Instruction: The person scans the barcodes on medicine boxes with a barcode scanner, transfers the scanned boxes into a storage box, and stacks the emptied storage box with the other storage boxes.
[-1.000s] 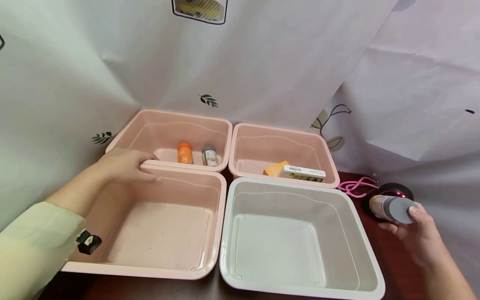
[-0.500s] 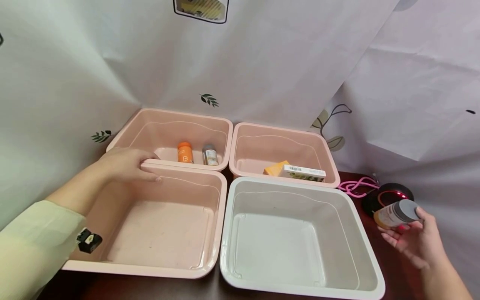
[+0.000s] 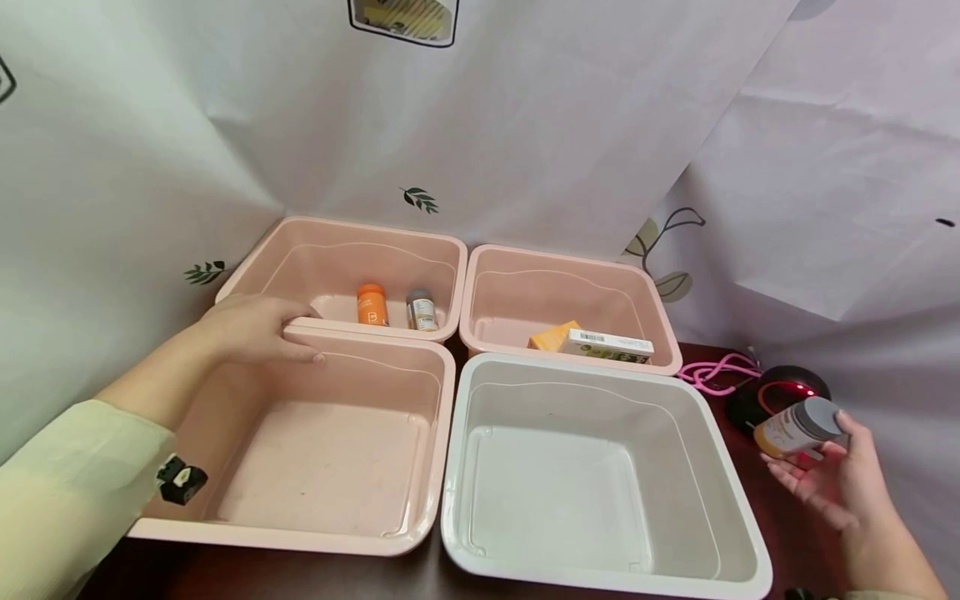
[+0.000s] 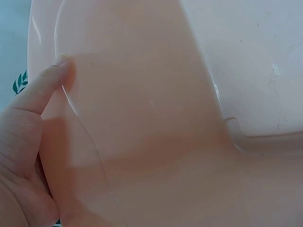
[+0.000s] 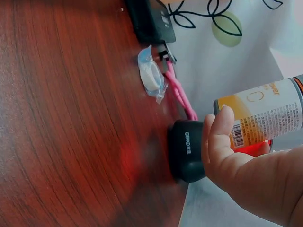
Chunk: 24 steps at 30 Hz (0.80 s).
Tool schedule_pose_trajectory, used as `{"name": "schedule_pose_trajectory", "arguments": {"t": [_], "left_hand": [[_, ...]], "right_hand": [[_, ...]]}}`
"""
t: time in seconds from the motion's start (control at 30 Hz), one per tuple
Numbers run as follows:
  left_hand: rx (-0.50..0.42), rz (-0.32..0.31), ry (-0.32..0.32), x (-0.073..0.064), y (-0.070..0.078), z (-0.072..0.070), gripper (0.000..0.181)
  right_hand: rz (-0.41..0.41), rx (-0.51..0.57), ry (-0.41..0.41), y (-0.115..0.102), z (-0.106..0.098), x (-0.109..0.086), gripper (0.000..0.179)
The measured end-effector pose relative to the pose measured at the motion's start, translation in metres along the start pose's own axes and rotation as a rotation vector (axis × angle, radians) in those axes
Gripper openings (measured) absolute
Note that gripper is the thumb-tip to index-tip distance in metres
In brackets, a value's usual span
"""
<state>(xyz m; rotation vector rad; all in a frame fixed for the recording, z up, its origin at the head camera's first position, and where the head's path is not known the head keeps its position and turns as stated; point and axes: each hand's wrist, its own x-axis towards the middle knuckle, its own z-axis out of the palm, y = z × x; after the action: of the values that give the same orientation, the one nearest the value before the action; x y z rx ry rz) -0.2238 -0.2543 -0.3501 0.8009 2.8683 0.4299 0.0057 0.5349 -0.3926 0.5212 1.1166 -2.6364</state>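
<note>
My left hand (image 3: pixel 255 329) grips the far rim of the front left pink bin (image 3: pixel 442 450). In the left wrist view the thumb (image 4: pixel 49 82) presses on the bin's inner wall; the other fingers are hidden behind the rim. At the far right, my right hand (image 3: pixel 851 479) holds a pill bottle (image 3: pixel 793 427) with a grey cap and a white and orange label. The bottle is tilted, thumb at the cap end, fingertips near the base. Close beside it stands a black scanner (image 5: pixel 182 153) with lit red lights. A barcode shows on the bottle in the right wrist view.
The back left pink bin (image 3: pixel 360 229) holds an orange bottle (image 3: pixel 372 305) and a grey-capped bottle (image 3: pixel 422 311). Two boxes lie in the back right pink bin (image 3: pixel 555 257). A grey bin (image 3: pixel 600 379) stands at front right. A pink cord (image 3: pixel 708 373) and plastic-wrapped roll (image 5: pixel 150 75) lie by the scanner.
My right hand has turned the bottle, bringing its label into fuller view, and has shifted slightly right. Red lights on the scanner now show brighter. The left hand stays on the rim.
</note>
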Motion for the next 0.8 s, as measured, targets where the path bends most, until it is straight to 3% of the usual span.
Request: {"name": "schedule_pose_trajectory", "arguments": {"t": [0.3, 0.57, 0.73, 0.8], "left_hand": [[0.005, -0.001, 0.004, 0.001, -0.002, 0.001, 0.06], [0.011, -0.006, 0.01, 0.0, -0.003, 0.002, 0.061], [0.007, -0.002, 0.009, 0.0, -0.002, 0.002, 0.061], [0.013, 0.001, 0.011, 0.0, -0.002, 0.001, 0.06]], "right_hand": [[0.04, 0.024, -0.004, -0.011, -0.001, 0.007, 0.064], [0.002, -0.168, 0.043, -0.016, 0.016, 0.014, 0.063], [-0.051, -0.199, -0.052, -0.024, 0.029, 0.015, 0.065], [-0.075, -0.213, -0.135, -0.028, 0.037, 0.017, 0.064]]}}
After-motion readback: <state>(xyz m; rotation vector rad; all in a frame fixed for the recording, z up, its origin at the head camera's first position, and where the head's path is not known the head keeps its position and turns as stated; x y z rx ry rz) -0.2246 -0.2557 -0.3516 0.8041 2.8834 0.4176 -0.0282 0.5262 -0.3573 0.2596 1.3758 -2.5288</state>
